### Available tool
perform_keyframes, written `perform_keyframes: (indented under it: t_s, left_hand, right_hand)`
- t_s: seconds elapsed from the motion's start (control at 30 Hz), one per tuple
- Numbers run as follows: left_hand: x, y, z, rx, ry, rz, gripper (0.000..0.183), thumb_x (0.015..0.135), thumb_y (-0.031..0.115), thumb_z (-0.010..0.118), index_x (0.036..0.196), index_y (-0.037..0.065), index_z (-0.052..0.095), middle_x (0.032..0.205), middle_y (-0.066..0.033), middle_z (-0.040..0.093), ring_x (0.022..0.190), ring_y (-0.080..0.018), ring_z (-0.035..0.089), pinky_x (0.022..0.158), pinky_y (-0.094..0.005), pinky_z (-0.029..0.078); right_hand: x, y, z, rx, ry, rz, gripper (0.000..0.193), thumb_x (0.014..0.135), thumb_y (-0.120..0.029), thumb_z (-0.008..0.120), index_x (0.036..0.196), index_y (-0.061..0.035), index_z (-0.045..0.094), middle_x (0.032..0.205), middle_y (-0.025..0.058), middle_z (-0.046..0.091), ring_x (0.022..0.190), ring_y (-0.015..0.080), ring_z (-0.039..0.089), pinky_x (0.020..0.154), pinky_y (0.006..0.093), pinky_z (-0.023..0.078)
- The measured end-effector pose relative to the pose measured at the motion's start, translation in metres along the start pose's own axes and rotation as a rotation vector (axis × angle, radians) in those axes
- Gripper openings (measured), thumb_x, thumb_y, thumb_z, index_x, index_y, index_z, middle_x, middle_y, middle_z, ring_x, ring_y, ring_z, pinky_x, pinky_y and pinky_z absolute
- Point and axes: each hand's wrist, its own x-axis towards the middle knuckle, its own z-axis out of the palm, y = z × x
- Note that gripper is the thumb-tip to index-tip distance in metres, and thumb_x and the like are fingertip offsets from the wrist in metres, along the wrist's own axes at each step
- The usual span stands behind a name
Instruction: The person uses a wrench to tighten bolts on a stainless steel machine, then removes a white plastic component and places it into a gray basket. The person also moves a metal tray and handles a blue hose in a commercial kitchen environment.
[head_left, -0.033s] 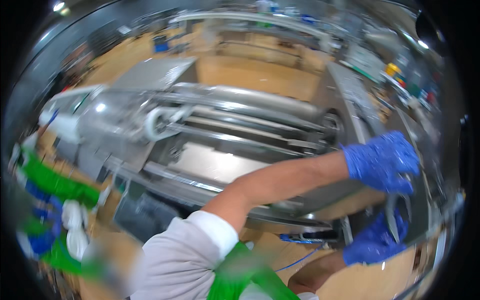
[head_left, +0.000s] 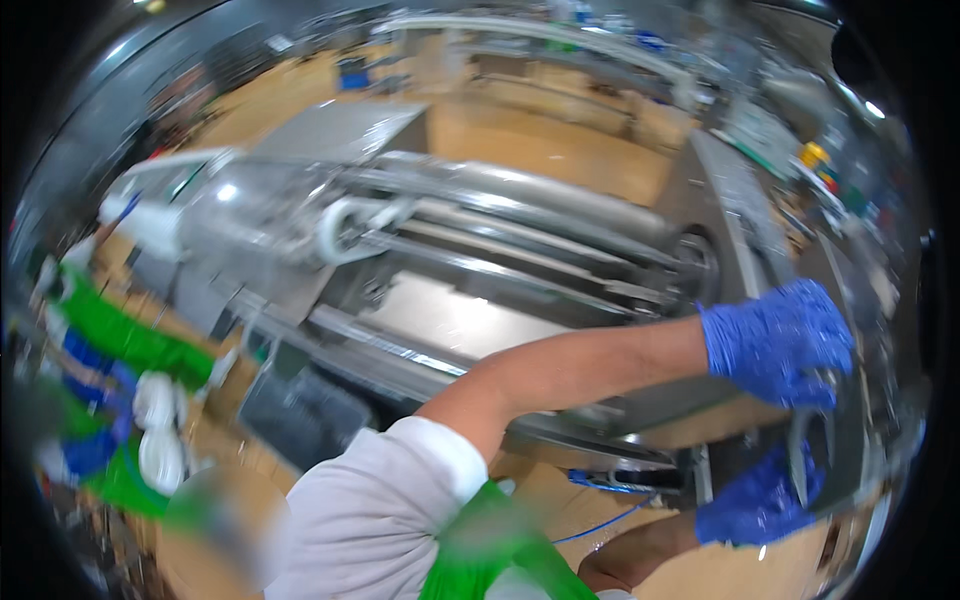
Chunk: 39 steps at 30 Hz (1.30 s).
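Note:
My left hand [head_left: 780, 345], in a blue glove, reaches across to the far right, over the end of a steel roller machine [head_left: 470, 320]. Its fingers are curled closed on the upper end of a grey, two-pronged curved metal piece [head_left: 798, 450], whose exact kind I cannot make out. Just below, my blue-gloved right hand [head_left: 755, 505] is closed around the lower part of the same piece, its fingers partly hidden behind a prong. Both hands are beside the machine's right end housing [head_left: 730, 215].
At the left, a person in a green apron [head_left: 130, 330] and blue gloves stands by the machine. A grey bin [head_left: 300, 405] sits under its front edge. A blue cable [head_left: 610, 522] runs below my arm. Beyond, a white-framed table [head_left: 540, 32] crosses the background.
The whole scene has shifted slightly right and down in the picture as the head view turned. Both hands keep their place on the metal piece.

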Motion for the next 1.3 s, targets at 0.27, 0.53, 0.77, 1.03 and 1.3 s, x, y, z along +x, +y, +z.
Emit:
perform_keyframes:
  t_s: [0.27, 0.53, 0.77, 1.03, 1.3]
  left_hand:
    - [-0.183, 0.099, -0.162, 0.409, 0.085, -0.621, 0.012, 0.074, 0.004, 0.068, 0.084, 0.011, 0.065, 0.08, -0.0054, 0.062, 0.077, -0.0246, 0.058, 0.071, -0.0353, 0.045]
    - [-0.375, 0.32, -0.368, 1.042, 0.572, -1.435, 0.009, 0.083, 0.007, 0.058, 0.089, 0.003, 0.064, 0.083, -0.0124, 0.062, 0.079, -0.0231, 0.061, 0.074, -0.0336, 0.048]
    - [-0.513, 0.411, -0.535, 1.441, 0.774, -1.635, 0.022, 0.083, 0.01, 0.051, 0.098, 0.001, 0.064, 0.096, -0.0201, 0.066, 0.091, -0.0329, 0.064, 0.084, -0.0394, 0.048]
    - [-0.613, 0.404, -0.655, 0.999, 1.061, -1.662, 0.036, 0.085, 0.015, 0.047, 0.115, -0.003, 0.058, 0.105, -0.0205, 0.064, 0.102, -0.0316, 0.06, 0.088, -0.0361, 0.045]
    - [-0.595, 0.376, -0.617, 1.257, 0.823, -1.721, 0.029, 0.085, 0.015, 0.047, 0.109, 0.0, 0.057, 0.105, -0.0218, 0.063, 0.103, -0.0341, 0.06, 0.088, -0.0408, 0.044]
  right_hand:
    - [-0.008, 0.044, -0.049, 0.26, 0.101, 0.335, 0.053, 0.095, -0.043, 0.044, 0.119, 0.0032, 0.054, 0.114, 0.0192, 0.058, 0.102, 0.0295, 0.057, 0.096, 0.045, 0.043]
    - [-0.201, 0.103, -0.102, -0.564, -0.326, 0.755, 0.032, 0.092, -0.028, 0.054, 0.114, -0.0052, 0.054, 0.096, 0.0092, 0.054, 0.077, 0.0162, 0.05, 0.063, 0.0286, 0.044]
    - [-0.392, 0.138, -0.121, -1.11, -0.966, 0.554, 0.064, 0.081, -0.012, 0.064, 0.134, 0.0068, 0.035, 0.13, 0.0242, 0.044, 0.116, 0.0328, 0.047, 0.101, 0.0413, 0.037]
    - [-0.391, 0.15, -0.127, -1.103, -0.948, 0.622, 0.067, 0.08, -0.013, 0.065, 0.135, 0.006, 0.032, 0.129, 0.0237, 0.045, 0.116, 0.031, 0.047, 0.1, 0.0397, 0.037]
    - [-0.42, 0.126, -0.093, -1.657, -0.767, 0.474, 0.073, 0.08, -0.031, 0.061, 0.136, 0.005, 0.031, 0.126, 0.0352, 0.044, 0.112, 0.0493, 0.046, 0.095, 0.0519, 0.041]
